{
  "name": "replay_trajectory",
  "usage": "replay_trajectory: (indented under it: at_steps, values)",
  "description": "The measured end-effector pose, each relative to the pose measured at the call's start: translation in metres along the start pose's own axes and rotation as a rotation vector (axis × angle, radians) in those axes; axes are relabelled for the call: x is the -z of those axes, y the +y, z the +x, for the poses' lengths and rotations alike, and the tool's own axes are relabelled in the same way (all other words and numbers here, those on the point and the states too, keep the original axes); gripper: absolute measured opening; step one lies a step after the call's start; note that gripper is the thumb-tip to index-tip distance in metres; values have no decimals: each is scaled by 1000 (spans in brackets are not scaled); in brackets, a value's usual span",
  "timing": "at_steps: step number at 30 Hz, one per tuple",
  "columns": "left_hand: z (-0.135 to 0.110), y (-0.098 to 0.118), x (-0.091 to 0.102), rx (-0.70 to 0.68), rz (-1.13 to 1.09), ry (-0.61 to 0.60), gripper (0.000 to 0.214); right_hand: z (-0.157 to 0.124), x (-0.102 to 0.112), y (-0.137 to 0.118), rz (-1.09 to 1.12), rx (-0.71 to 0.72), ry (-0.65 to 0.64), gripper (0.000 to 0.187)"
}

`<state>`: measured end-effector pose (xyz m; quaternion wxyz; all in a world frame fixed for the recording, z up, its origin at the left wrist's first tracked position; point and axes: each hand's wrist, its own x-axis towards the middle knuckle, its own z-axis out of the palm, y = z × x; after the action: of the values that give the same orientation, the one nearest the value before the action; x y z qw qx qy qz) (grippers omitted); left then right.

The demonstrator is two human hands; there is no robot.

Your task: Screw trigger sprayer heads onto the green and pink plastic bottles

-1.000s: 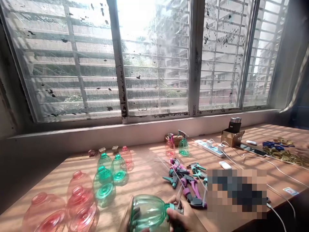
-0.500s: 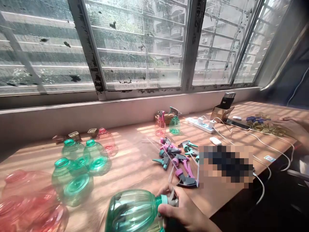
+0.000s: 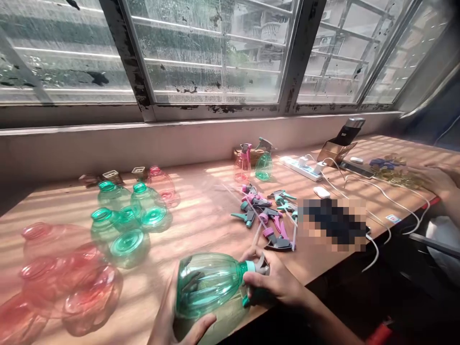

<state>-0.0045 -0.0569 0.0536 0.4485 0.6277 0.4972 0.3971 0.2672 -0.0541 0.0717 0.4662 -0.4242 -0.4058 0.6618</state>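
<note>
Swung up into fuller view since half a second ago, a clear green bottle [image 3: 210, 280] lies sideways between two bare hands at the near edge of a table [image 3: 201, 223], its neck toward the right. The left hand [image 3: 166, 309], almost out of sight in the earlier frame, now shows cupped around the bottle's base, its grip curved on the plastic and its thumb spread along the near side. The right hand [image 3: 271, 278] has kept its grip closed about a grey spray head [image 3: 261, 266], thumb pressed at the mint collar on the bottle's mouth; how tightly the collar is seated cannot be told.

Just beyond, loose spray heads [image 3: 268, 212] in pink, mint and grey lie heaped as before. To the left stand three green bottles [image 3: 120, 242] without heads, with red bottles [image 3: 74, 282] nearer the viewer. Near the wall, a pink spray bottle [image 3: 243, 167] and a green spray bottle [image 3: 265, 167] stand upright with heads on, beside a white power strip [image 3: 300, 169]. At far right, another person's hand [image 3: 436, 179], blurred, is near small gold-coloured pieces [image 3: 406, 176]. The view has tipped downward, cutting off more of the windows [image 3: 212, 62].
</note>
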Motion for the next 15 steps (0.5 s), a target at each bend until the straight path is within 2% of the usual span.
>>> replay_trajectory:
  at_steps: [4,8,12,15]
  values:
    - [-5,5,-9,-6,-64,69,98,-4,3,0,-15,5,-7,53]
    - [-10,8,-16,-33,-72,63,90,-5,5,-2,-15,-13,-31,51]
    - [-11,6,-14,-33,-30,61,106,-7,6,-4,-96,4,-15,48]
    - [-9,5,-13,-28,-45,40,94,-7,7,-3,-113,10,-14,47]
